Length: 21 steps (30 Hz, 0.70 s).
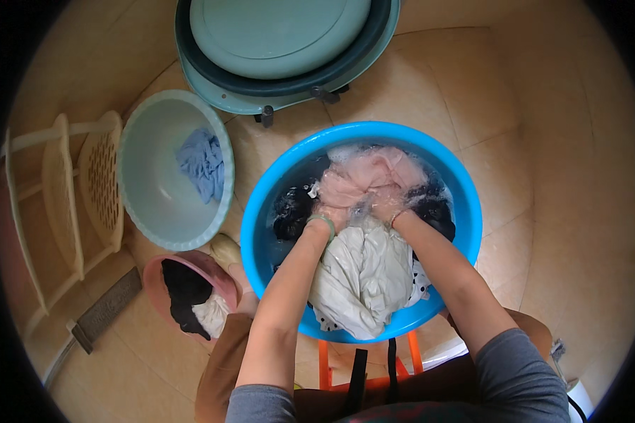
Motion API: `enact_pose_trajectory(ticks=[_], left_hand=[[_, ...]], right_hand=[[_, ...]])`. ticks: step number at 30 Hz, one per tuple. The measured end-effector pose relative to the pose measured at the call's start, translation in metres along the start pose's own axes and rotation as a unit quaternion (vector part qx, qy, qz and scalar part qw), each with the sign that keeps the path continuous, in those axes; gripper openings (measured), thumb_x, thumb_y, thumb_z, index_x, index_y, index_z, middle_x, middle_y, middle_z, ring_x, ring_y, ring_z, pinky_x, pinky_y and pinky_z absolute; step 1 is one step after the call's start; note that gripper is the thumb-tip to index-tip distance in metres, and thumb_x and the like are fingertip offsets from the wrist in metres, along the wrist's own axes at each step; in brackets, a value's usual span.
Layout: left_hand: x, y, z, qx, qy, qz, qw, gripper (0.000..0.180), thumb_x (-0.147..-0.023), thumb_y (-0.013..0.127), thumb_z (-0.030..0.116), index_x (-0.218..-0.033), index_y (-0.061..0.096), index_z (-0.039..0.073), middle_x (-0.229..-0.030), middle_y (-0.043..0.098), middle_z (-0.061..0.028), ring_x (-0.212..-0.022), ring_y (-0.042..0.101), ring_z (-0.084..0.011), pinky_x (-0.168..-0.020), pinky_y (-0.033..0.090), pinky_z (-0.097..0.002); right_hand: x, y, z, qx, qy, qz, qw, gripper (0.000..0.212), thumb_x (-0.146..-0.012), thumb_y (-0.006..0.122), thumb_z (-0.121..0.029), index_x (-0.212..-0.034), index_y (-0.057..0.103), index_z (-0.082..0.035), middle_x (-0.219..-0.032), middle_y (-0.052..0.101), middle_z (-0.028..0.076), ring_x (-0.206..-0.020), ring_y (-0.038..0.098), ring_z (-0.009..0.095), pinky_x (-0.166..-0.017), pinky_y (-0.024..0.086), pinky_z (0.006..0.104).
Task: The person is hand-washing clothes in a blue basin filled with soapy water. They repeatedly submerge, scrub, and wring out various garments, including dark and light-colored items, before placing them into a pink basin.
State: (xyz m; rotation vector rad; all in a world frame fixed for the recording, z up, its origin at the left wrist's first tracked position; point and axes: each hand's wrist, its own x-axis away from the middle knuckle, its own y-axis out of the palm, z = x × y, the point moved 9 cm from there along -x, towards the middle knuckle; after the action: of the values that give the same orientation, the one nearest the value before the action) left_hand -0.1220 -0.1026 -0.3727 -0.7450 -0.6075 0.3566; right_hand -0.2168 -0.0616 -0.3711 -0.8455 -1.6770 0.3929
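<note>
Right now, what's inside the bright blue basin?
Bright blue basin: water, pink cloth, pale cloth, spotted cloth, dark cloth, plus left hand and right hand. Cloth and water hide its bottom; anything underneath can't be seen.

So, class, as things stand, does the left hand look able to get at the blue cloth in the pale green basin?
Probably yes: nothing covers the blue cloth, and the pale green basin is open on top. The left hand would need to clear the blue tub's rim and reach left.
</note>
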Motion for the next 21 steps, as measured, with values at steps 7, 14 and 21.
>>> enact_pose_trajectory(ticks=[7,14,21], left_hand=[[0.029,-0.041,0.061,0.033,-0.126,0.132,0.983,0.043,-0.09,0.059,0.021,-0.132,0.053,0.012,-0.125,0.059,-0.0136,-0.121,0.05,-0.0316,-0.106,0.035,-0.0414],[0.086,-0.046,0.097,0.87,-0.185,0.175,0.423,0.074,-0.093,0.062,0.038,-0.152,0.018,0.029,-0.145,0.037,-0.0048,-0.123,0.047,-0.0234,-0.1,0.04,-0.0426],[0.07,0.01,0.089,0.857,-0.218,0.044,0.464,0.077,-0.087,0.07,0.022,-0.149,0.025,0.027,-0.118,0.055,-0.0082,-0.096,0.059,-0.0222,-0.075,0.055,-0.0391]], right_hand=[[0.062,-0.075,0.026,-0.241,0.05,0.354,0.902,0.032,-0.084,0.061,-0.015,-0.113,0.062,-0.002,-0.114,0.061,0.021,-0.104,0.059,0.037,-0.093,0.046,0.0415],[0.177,-0.144,-0.069,-0.376,-0.116,0.321,0.861,0.031,-0.085,0.062,-0.008,-0.115,0.058,-0.001,-0.102,0.058,0.016,-0.095,0.058,0.033,-0.084,0.047,0.0376],[0.234,-0.119,-0.14,-0.315,-0.201,0.219,0.902,0.035,-0.086,0.065,-0.013,-0.119,0.057,-0.005,-0.097,0.049,0.012,-0.085,0.061,0.028,-0.071,0.052,0.0365]])
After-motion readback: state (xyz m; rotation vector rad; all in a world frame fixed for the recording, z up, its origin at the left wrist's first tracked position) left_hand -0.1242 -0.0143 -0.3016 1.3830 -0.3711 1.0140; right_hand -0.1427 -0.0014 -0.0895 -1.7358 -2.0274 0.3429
